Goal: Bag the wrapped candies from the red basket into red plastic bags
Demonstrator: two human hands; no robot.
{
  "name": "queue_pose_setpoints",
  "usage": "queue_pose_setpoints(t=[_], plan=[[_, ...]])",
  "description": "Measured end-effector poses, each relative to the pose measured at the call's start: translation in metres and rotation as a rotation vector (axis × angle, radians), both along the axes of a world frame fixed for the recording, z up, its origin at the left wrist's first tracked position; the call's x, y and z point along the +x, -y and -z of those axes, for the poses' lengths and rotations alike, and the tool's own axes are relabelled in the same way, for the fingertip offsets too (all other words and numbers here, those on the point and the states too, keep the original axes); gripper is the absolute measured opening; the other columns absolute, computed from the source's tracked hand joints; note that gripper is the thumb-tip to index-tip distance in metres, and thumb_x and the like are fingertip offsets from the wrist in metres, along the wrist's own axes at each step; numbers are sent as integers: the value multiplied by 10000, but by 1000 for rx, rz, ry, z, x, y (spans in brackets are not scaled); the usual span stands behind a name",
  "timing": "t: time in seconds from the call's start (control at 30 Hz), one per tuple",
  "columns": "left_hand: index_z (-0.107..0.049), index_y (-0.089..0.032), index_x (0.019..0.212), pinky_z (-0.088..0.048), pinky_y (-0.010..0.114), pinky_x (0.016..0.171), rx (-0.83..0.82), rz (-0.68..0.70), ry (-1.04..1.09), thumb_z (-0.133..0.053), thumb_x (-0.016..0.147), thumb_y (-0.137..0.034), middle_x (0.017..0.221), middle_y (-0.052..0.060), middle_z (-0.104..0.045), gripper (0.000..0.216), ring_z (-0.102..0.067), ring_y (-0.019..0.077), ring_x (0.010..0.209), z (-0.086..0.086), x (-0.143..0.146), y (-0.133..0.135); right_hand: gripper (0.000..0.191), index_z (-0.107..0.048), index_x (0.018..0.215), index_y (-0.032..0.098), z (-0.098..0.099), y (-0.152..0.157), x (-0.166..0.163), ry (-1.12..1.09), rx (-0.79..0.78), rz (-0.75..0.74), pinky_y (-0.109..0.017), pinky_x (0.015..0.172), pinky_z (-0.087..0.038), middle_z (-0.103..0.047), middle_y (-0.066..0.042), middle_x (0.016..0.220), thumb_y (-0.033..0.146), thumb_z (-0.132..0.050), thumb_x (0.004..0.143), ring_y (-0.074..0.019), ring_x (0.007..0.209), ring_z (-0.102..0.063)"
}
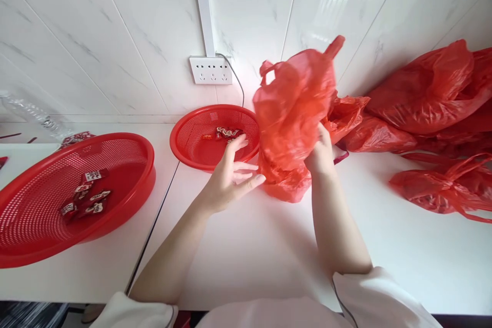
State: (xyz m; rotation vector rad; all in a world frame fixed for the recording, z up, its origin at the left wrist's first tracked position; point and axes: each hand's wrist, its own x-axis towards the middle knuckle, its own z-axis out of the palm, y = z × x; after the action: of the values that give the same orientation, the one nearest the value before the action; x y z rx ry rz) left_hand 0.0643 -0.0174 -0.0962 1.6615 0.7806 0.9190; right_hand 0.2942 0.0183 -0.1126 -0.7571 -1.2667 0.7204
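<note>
Red bag (294, 107): long axis near-vertical, handles (334, 47) up; right hand (322, 152) gripping it, left hand (229, 180) spread.

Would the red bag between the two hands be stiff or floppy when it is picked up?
The red bag is probably floppy: its thin plastic looks creased. It may sag or fold, since no stiff frame shows.

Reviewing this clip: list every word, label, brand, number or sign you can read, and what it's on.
No text is legible.
Dark red packets in the large basket: pale printed marks, too small and blurred to read.
Packets in the smaller basket: printed marks, likewise unreadable.
Red bag between the hands: no lettering visible.
</note>
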Motion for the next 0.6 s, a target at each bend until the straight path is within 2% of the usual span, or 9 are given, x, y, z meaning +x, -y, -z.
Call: queue_pose_setpoints(t=[0.07, 0.13, 0.2, 0.23, 0.27, 0.33, 0.43, 0.53, 0.6], plan=[[-417, -321, 1381, -523, 394, 941, -47, 6, 180, -726, 797, -357, 1481, 79, -415, 662, -564, 265, 1198, 6, 8, -4, 300, -626, 1074, 269, -4, 13, -11, 334, 53, -145, -429, 990, -501, -615, -53, 1235, 407, -692, 817, -253, 1144, -599], [-518, -264, 1302, -527, 372, 909, -153, -80, 343, -651, 850, -426, 1355, 88, -552, 498, -579, 263, 1178, 11, 11, -12, 344, -587, 1159, 277, -7, 22, -23, 562, 95, -218, -438, 1004, -492, -478, -73, 1409, 387, -666, 843, -257, 1195, -563], [-582, -217, 1221, -554, 342, 761, -321, -219, 463, -562, 887, -493, 1236, 104, -629, 434, -662, 241, 996, 13, 7, -23, 403, -500, 1254, 282, -4, 25, -33, 622, 99, -137, -434, 972, -511, -344, -95, 1499, 366, -617, 878, -246, 1183, -562], [-598, -200, 1190, -548, 322, 677, -391, -278, 511, -548, 885, -508, 1190, 109, -650, 436, -683, 218, 873, 13, 3, -29, 401, -473, 1261, 275, -1, 24, -36, 635, 74, -87, -424, 944, -524, -360, -106, 1476, 352, -598, 887, -234, 1143, -580], [-613, -184, 1153, -530, 299, 610, -427, -319, 551, -555, 873, -507, 1138, 110, -669, 431, -679, 188, 760, 13, -2, -34, 371, -478, 1231, 265, 4, 22, -38, 684, 17, -67, -408, 913, -535, -431, -107, 1409, 336, -593, 885, -223, 1086, -602], [-637, -168, 1059, -482, 257, 531, -425, -351, 606, -598, 845, -460, 1012, 85, -693, 364, -630, 133, 621, 11, -14, -42, 269, -547, 1093, 259, 16, 14, -34, 915, -213, -73, -370, 851, -543, -591, -65, 1184, 306, -630, 841, -209, 963, -634], [-652, -180, 950, -427, 209, 469, -382, -303, 630, -677, 802, -350, 873, 26, -680, 226, -580, 92, 576, 7, -28, -46, 168, -627, 928, 220, 30, 2, -19, 1227, -585, 65, -436, 866, -502, -669, -94, 1013, 216, -673, 767, -272, 949, -636], [-682, -180, 933, -514, 207, 612, -324, -254, 592, -729, 769, -262, 938, 25, -690, 189, -641, 116, 756, 5, -32, -43, 125, -645, 936, 157, 27, 1, -7, 1246, -673, 295, -550, 896, -438, -666, -192, 1030, 206, -597, 832, -359, 1030, -609], [-697, -187, 972, -546, 247, 774, -304, -205, 512, -751, 753, -242, 1027, 37, -698, 233, -658, 156, 914, 5, -30, -40, 207, -647, 991, 185, 15, 10, -7, 1097, -578, 295, -493, 883, -462, -678, -149, 1046, 326, -513, 919, -315, 1015, -626]])
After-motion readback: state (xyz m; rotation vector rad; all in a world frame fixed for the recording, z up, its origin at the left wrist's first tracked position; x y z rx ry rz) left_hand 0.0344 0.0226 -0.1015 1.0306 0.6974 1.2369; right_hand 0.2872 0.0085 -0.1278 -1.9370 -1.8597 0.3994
